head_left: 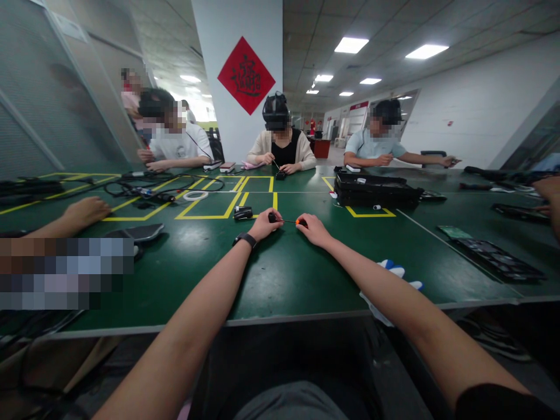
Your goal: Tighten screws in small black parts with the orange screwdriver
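Observation:
Over the green table [271, 268], my left hand [266, 224] is closed on a small black object [272, 217]. My right hand [313, 228] grips the orange and black handle of a screwdriver [299, 222]. The screwdriver's thin shaft runs from that handle leftward to the black object, so the two hands face each other a short way apart. A black watch is on my left wrist. Just left of my left hand, a small black device [242, 213] lies on the table.
Blue-and-white gloves [394, 271] lie under my right forearm. A black case [376, 189] stands at the back right, circuit boards [499, 254] lie far right, and cables [144, 189] spread at the back left. People sit opposite; a co-worker's hand [85, 213] rests at left.

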Demonstrator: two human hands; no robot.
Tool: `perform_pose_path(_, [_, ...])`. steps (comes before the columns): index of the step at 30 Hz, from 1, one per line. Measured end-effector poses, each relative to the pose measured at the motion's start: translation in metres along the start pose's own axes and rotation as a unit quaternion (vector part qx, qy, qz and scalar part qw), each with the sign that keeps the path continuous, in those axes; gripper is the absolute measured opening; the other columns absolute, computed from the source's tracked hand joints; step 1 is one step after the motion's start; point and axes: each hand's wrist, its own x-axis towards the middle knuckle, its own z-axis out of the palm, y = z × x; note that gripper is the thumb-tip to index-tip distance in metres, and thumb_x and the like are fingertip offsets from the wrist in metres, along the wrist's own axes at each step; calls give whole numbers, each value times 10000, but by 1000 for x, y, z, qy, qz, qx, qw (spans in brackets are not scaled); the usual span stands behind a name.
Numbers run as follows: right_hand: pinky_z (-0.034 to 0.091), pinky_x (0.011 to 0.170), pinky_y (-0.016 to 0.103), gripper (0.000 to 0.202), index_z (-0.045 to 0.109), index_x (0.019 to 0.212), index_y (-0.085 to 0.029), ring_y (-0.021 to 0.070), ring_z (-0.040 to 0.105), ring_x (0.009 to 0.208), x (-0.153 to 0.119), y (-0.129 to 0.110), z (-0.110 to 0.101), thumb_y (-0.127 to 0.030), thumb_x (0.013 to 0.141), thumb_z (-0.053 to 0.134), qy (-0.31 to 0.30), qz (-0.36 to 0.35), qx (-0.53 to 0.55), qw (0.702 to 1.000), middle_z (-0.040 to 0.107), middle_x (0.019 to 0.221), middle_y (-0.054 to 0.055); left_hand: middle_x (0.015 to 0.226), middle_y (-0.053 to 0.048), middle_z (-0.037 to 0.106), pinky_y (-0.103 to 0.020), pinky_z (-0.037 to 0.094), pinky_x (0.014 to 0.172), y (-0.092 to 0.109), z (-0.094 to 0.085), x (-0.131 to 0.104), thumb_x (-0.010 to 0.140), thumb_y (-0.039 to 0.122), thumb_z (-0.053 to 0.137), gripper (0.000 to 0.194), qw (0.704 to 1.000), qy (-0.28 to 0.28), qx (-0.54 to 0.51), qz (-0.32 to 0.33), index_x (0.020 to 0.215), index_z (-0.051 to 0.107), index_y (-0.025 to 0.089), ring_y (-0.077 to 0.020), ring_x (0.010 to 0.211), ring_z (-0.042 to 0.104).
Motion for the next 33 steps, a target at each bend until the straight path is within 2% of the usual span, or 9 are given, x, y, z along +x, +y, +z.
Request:
perform_pose_path(15, [363, 747, 299, 191, 526, 907, -191, 164, 463, 848, -1, -3, -5, -324, 791, 455, -7, 5, 9, 1000, 548, 908, 42, 770, -13, 598, -289, 413, 731, -1, 0, 1, 592, 293, 622, 229, 1000, 3, 9, 6, 760, 535, 164, -132, 731, 543])
perform_pose_path(23, [363, 757, 300, 286, 548, 951, -182, 170, 464, 864, 0, -3, -5, -392, 768, 482, -20, 15, 11, 1000, 550, 921, 58, 771, -17, 599, -292, 413, 725, 4, 0, -1, 587, 294, 620, 234, 1000, 6, 5, -6, 760, 541, 159, -134, 722, 540])
perform_pose_path(30, [346, 807, 283, 259, 599, 894, -158, 143, 476, 857, 3, 6, -10, -280, 834, 379, -32, -13, 33, 999, 560, 893, 59, 774, -19, 602, -284, 420, 689, 3, 0, 0, 578, 333, 630, 270, 1000, 0, 1, -19, 757, 531, 157, -127, 699, 541])
perform_pose_path(33, [356, 792, 277, 237, 605, 866, -152, 138, 481, 825, 4, 9, -12, -248, 824, 393, -29, -33, 34, 998, 559, 861, 57, 765, -16, 600, -271, 425, 647, 3, 0, -1, 554, 375, 652, 325, 1000, -8, -5, -30, 754, 514, 160, -123, 673, 541])
